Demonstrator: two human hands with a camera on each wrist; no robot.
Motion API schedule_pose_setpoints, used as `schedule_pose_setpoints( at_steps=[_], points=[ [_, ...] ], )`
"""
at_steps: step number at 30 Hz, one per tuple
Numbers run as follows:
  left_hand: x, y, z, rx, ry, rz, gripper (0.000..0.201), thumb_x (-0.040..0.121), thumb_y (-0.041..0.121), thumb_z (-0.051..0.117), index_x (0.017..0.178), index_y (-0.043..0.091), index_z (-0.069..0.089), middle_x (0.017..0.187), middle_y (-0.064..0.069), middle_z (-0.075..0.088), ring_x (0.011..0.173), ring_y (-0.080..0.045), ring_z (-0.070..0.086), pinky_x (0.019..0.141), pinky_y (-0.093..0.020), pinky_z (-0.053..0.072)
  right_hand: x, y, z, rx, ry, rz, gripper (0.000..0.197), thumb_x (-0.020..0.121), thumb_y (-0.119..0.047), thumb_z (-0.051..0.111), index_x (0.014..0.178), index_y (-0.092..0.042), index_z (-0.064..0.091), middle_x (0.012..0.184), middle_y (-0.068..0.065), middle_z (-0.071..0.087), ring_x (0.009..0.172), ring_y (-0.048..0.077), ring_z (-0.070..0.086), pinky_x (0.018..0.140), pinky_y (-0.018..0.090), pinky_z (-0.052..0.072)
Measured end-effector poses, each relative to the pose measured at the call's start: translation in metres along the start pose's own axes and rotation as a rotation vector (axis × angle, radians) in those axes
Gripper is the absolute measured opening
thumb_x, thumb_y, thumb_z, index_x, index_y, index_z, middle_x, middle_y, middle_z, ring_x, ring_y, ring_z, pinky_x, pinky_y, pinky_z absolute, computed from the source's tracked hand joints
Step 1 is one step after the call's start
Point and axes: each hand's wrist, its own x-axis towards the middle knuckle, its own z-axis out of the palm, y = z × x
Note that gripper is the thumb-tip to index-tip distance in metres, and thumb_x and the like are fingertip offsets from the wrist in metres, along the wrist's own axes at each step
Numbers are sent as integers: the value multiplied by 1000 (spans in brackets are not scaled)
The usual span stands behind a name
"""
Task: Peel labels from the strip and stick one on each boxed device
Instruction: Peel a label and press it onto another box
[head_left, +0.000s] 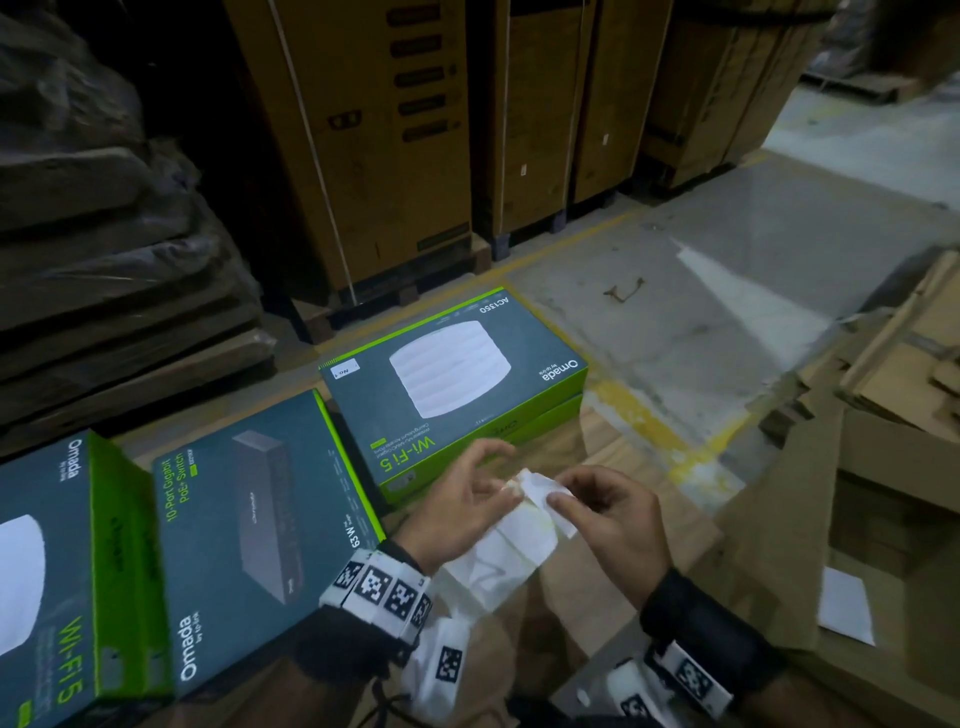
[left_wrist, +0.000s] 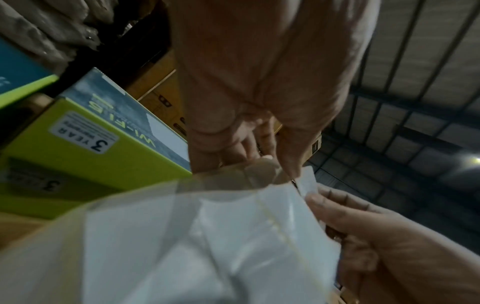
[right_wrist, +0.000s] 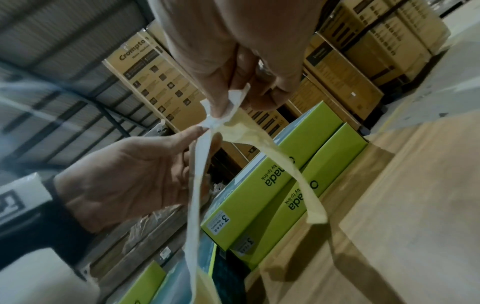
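step: peeling a label | left hand (head_left: 462, 499) pinches label strip (head_left: 511, 551) at 6 o'clock | right hand (head_left: 608, 512) fingers clamp the lifted label (head_left: 540, 486) | next, likely: pull free, stick on unlabelled switch box (head_left: 260, 530) at 9 o'clock

The far box (head_left: 457, 374) reads "Omada", "Wi-Fi 5", "AC1350". Left of it, the switch box (head_left: 260, 530) reads "10-Port Gigabit PoE+ Switch", "Omada". Behind the far box, a brown carton (right_wrist: 153, 82) reads "Crompton". Its green side (left_wrist: 85, 133) carries a "3 YEAR" sticker.
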Motion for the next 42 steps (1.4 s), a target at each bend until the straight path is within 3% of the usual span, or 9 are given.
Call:
schedule_pose_setpoints(
  at_steps=[5, 14, 16, 19, 21, 25, 29, 34, 42],
  points=[
    [3, -2, -1, -54, -21, -48, 30, 75, 6, 69, 105, 4, 66, 99, -15, 70, 85, -21, 63, 83, -36, 50, 7, -10, 7, 150, 38, 106, 18, 71, 10, 75, 76, -7, 70, 67, -2, 69, 61, 7, 59, 60, 18, 48],
    [9, -8, 1, -80, -10, -51, 26, 80, -5, 67, 101, 10, 71, 101, -13, 71, 90, -23, 62, 87, -40, 49, 1, -17, 8, 255, 148, 106, 23, 66, 16, 74, 74, -5, 68, 66, 2, 69, 62, 12, 61, 61, 21, 51],
    [10, -9, 4, -57, 3, -23, 24, 78, 0, 70, 95, 17, 74, 94, 1, 73, 87, -14, 60, 82, -32, 49, 1, -20, 3, 294, 178, 88, 26, 67, 18, 72, 78, -5, 67, 66, 3, 69, 63, 12, 62, 61, 19, 52],
    [14, -7, 14, -79, -40, 23, 24, 84, -11, 61, 106, -2, 64, 66, 19, 66, 64, 10, 55, 62, -7, 42, 0, -24, -7, 310, 222, 55, 27, 68, 18, 71, 81, -6, 66, 69, 5, 70, 65, 15, 63, 62, 22, 54],
    [17, -7, 21, -69, -67, 68, 27, 85, -15, 56, 110, -7, 59, 55, 23, 59, 55, 12, 51, 56, -3, 38, -1, -24, -12, 327, 266, 37, 30, 69, 17, 70, 86, -7, 65, 69, 7, 70, 65, 18, 64, 64, 25, 55],
    [26, -15, 26, -46, -55, 52, 26, 83, -12, 61, 105, 0, 64, 77, 16, 69, 70, 7, 57, 66, -11, 45, -4, -19, -20, 324, 317, -1, 36, 69, 15, 72, 91, -12, 66, 72, 16, 68, 68, 25, 64, 68, 28, 56],
    [29, -24, 24, -74, -50, 15, 27, 77, 0, 69, 101, 10, 68, 100, 5, 72, 91, -7, 63, 82, -22, 51, -3, -22, -27, 324, 388, -68, 34, 70, 14, 71, 92, -12, 66, 74, 6, 68, 71, 16, 63, 70, 21, 54],
    [40, -31, 32, -27, -58, 52, 30, 76, 3, 69, 104, 14, 67, 114, 3, 68, 114, -13, 59, 105, -36, 41, 6, -24, -38, 306, 366, -88, 33, 74, 14, 68, 98, -9, 64, 83, 11, 67, 74, 13, 63, 68, 19, 53],
    [73, -55, 36, 345, -47, 127, 40, 82, 5, 65, 117, 26, 62, 123, 13, 61, 117, 11, 49, 101, -16, 37, 7, 9, -55, 240, 323, 9, 42, 73, 17, 68, 101, -13, 63, 91, 15, 66, 81, 15, 62, 71, 23, 53]
  ],
)
